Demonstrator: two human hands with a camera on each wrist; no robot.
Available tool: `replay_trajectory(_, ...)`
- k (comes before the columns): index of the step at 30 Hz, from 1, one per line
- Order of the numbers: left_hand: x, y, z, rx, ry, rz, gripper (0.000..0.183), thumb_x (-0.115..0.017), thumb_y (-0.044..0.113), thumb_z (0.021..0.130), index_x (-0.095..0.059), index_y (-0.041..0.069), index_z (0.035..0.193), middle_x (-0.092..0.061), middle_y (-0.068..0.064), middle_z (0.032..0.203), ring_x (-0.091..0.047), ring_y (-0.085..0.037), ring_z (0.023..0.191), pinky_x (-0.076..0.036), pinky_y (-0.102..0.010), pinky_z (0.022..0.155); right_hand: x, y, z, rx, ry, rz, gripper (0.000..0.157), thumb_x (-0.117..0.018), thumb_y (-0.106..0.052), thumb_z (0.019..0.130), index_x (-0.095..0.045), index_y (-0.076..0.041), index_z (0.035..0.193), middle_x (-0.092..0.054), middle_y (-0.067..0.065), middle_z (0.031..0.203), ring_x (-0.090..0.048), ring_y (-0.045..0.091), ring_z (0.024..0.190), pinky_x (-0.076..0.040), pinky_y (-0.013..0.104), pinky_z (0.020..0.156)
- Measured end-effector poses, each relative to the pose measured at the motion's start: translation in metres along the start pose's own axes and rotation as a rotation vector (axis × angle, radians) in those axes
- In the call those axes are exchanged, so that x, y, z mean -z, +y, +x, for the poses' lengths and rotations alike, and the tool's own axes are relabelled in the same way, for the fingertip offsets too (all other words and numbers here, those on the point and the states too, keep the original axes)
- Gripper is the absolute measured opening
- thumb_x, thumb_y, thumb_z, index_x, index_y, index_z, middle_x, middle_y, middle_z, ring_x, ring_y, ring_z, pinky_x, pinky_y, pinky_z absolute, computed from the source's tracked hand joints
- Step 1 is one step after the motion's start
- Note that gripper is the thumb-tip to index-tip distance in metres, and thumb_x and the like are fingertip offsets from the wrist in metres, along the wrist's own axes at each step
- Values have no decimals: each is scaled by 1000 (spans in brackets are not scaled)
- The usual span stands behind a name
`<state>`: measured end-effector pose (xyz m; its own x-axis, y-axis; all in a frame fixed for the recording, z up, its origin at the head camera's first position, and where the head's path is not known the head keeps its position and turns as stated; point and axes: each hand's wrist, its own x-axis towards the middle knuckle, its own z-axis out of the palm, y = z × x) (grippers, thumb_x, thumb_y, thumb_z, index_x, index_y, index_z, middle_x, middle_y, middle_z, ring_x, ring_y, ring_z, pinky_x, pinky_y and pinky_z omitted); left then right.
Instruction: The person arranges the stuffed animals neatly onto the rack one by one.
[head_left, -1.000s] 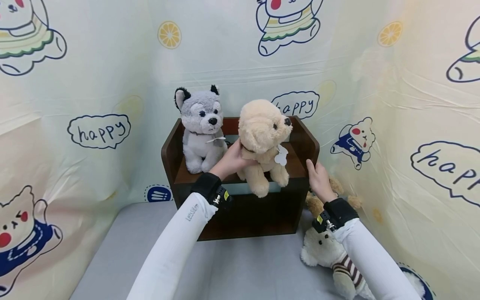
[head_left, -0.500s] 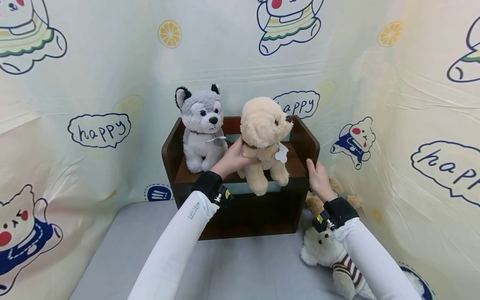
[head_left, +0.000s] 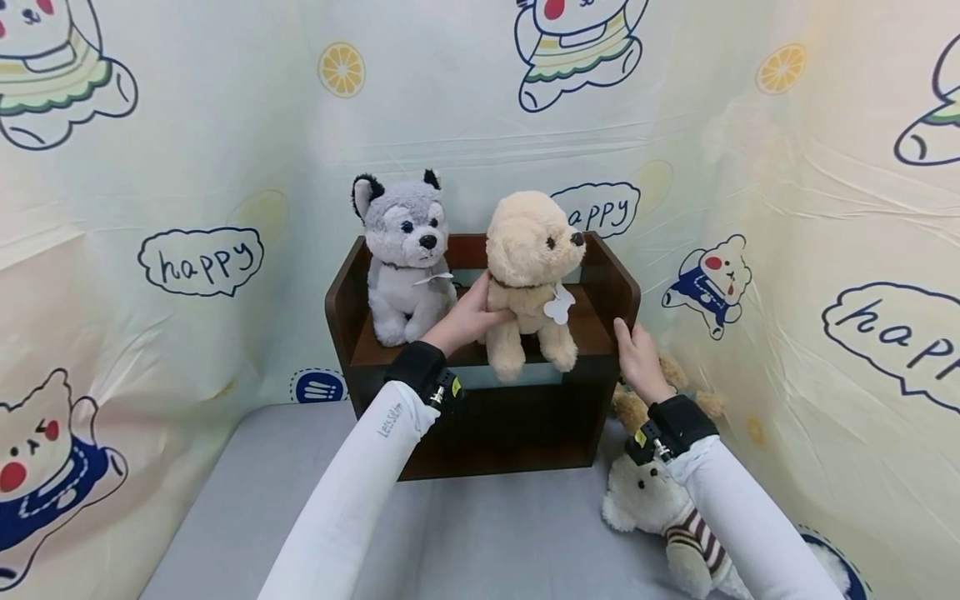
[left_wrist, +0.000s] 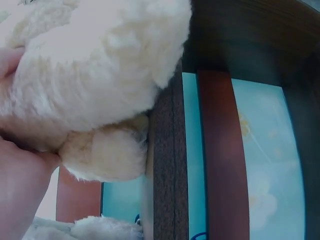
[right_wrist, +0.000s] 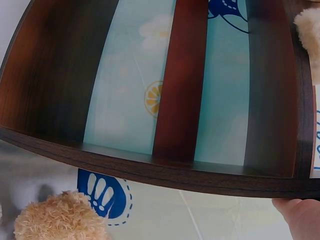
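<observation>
My left hand [head_left: 474,318] grips a beige plush dog [head_left: 531,242] by its side, below the head. The dog faces right, a white tag on its chest. It is upright over the top of a dark brown wooden shelf [head_left: 517,425], front paws overlapping the shelf's front edge. In the left wrist view, its pale fur [left_wrist: 100,70] fills the upper left, close by the shelf board. Outside the shelf's right side panel, my right hand [head_left: 639,360] touches the panel's edge with extended fingers. A grey plush husky [head_left: 408,258] sits on the shelf's left half.
On the grey surface [head_left: 480,542] at the right lies a white plush toy [head_left: 645,492] in a striped top, partly behind my right forearm. A curly tan plush [head_left: 630,408] is beyond it, beside the shelf. Printed curtains [head_left: 465,125] surround the back and sides.
The beige plush dog has shifted slightly right and back, its paws now higher against the shelf front. My left hand moved with it. My right hand stayed at the panel.
</observation>
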<state>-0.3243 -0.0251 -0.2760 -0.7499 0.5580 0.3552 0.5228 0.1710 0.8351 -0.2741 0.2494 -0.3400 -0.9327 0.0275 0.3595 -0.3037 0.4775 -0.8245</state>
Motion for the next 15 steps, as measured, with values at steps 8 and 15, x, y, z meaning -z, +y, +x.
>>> replay_trajectory(8,-9,-3,9,-1,54,32,70,-46,-4,88,-3,-3,142,-16,-23,145,-24,-31,131,-23,-41,106,0,-3,-1,-6,-1,10,51,-23,-32,101,-27,2,138,-38,28,132,-39,40,120,-32,53,97)
replay_trajectory(15,-21,-8,14,45,130,18,60,-37,-2,91,-2,-6,140,-14,-24,145,-17,-29,134,-17,-39,109,0,-3,-1,-21,8,-12,53,-23,-36,100,-30,2,136,-41,27,130,-40,39,118,-33,51,96)
